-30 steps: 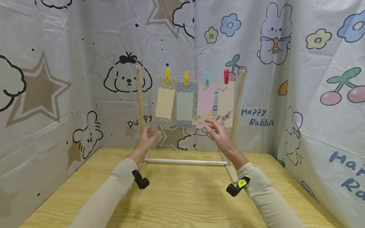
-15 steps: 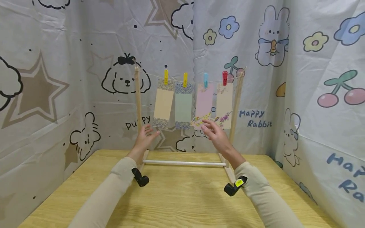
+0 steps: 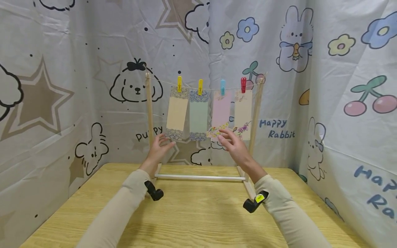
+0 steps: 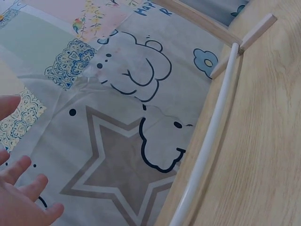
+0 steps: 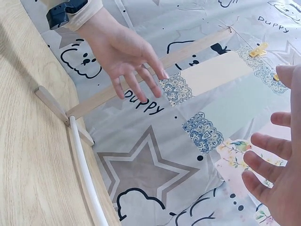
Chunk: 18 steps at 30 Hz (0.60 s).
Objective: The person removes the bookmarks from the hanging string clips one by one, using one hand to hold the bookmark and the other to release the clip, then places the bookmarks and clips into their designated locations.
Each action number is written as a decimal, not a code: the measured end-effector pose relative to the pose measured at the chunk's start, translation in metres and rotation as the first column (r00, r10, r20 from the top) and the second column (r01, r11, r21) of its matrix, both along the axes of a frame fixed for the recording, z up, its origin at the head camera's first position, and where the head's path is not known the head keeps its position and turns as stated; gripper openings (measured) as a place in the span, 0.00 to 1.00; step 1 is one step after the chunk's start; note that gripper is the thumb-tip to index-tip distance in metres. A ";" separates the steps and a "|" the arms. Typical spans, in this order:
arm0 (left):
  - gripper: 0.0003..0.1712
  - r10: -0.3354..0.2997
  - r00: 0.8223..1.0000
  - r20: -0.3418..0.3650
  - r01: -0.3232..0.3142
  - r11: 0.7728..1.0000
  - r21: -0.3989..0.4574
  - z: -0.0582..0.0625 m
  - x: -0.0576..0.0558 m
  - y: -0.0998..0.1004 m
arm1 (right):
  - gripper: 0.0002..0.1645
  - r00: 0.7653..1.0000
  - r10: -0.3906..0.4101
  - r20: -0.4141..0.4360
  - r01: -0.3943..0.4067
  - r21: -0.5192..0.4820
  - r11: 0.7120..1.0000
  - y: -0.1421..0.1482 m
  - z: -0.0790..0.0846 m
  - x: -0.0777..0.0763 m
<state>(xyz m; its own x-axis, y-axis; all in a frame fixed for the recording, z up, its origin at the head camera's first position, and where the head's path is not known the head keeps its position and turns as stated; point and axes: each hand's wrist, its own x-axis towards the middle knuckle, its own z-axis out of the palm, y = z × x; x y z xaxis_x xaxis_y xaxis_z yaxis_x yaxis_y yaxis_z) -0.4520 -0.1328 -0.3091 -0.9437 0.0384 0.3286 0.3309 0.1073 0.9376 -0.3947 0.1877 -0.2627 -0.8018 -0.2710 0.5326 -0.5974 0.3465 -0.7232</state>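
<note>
Four paper strips hang from a thin pale string on a light bare-wood frame with a white bottom rod. The cream strip with blue-grey lace-patterned ends has a yellow plastic peg; the mint-green strip with blue lace-patterned ends has a second yellow peg; the pink strip with a yellow flower print at its foot has a light-blue peg; the beige strip with a purple flower print has a red peg. The worktop is a yellowish wood-grain table. Behind hangs a grey-white cartoon curtain with brown stars, black-outlined puppies, rabbits, blue and yellow flowers and pink cherries. Both sleeves are beige.
</note>
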 end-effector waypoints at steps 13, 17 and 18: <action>0.48 0.006 1.000 -0.014 -0.005 0.999 0.032 0.008 -0.002 -0.001 | 0.33 1.000 0.006 -0.002 -0.006 0.019 1.000 -0.004 -0.004 0.001; 0.47 0.010 1.000 -0.010 -0.009 0.999 0.052 0.008 -0.002 -0.001 | 0.33 1.000 0.009 -0.001 -0.009 0.021 1.000 -0.004 -0.006 0.001; 0.47 0.012 1.000 -0.012 -0.011 0.998 0.057 0.008 -0.002 -0.001 | 0.33 1.000 0.010 -0.003 -0.010 0.020 1.000 -0.004 -0.007 0.001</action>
